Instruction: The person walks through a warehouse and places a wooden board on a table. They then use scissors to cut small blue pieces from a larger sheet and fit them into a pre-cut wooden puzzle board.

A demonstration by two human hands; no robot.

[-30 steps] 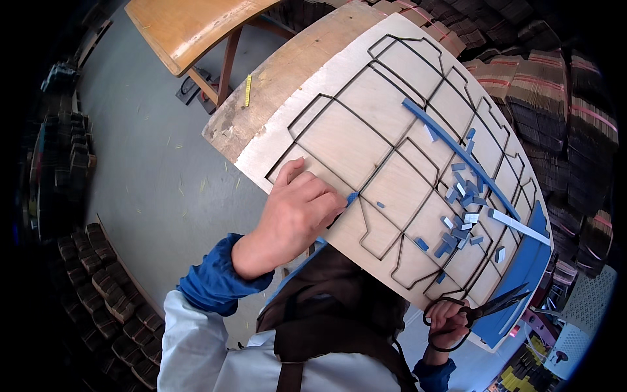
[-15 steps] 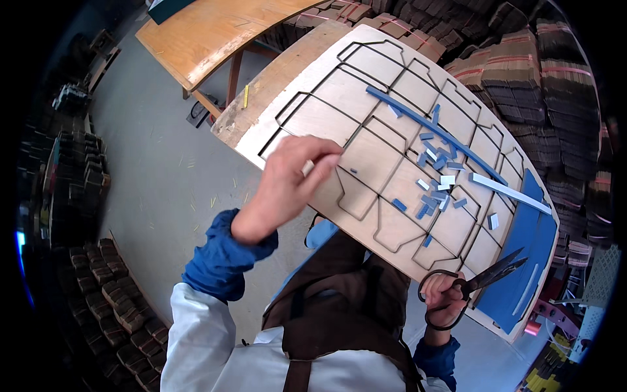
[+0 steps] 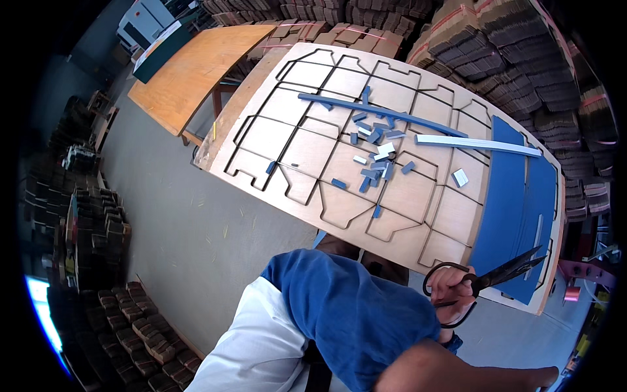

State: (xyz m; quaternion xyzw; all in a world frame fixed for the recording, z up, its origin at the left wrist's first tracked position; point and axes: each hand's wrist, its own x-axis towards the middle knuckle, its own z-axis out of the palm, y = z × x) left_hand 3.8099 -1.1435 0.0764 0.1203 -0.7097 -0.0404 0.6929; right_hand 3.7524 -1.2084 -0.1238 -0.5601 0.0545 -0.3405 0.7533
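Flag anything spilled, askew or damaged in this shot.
Small blue blocks lie jumbled on the board, some showing white faces, at mixed angles across its black lines, so they look scattered rather than arranged. Thin yellow scraps litter the floor. Both could be ordinary work mess; no damage stands out.

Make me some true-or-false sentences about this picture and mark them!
The right hand holds scissors. True.
The small blocks are all red. False: the small blocks are blue, some with white sides.
A white strip lies partly over the blue sheet. True.
The left hand holds the white strip. False: the left hand is low in the picture, away from it.
The small blocks lie on a wooden board. True.
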